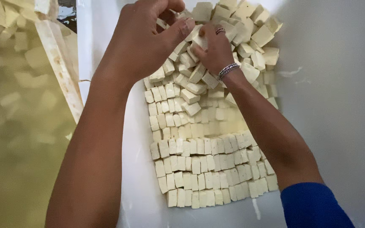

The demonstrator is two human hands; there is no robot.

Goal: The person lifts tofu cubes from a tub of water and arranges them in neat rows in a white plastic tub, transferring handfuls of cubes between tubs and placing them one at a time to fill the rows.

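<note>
Both hands [178, 42] amid loose tofu cubes [199, 80] — rows crosswise, below.

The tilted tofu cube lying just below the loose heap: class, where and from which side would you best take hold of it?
Probably pinch the tilted tofu cube across its two long flat sides, coming from above: it lies on the neat rows, so its upper faces are exposed.
</note>
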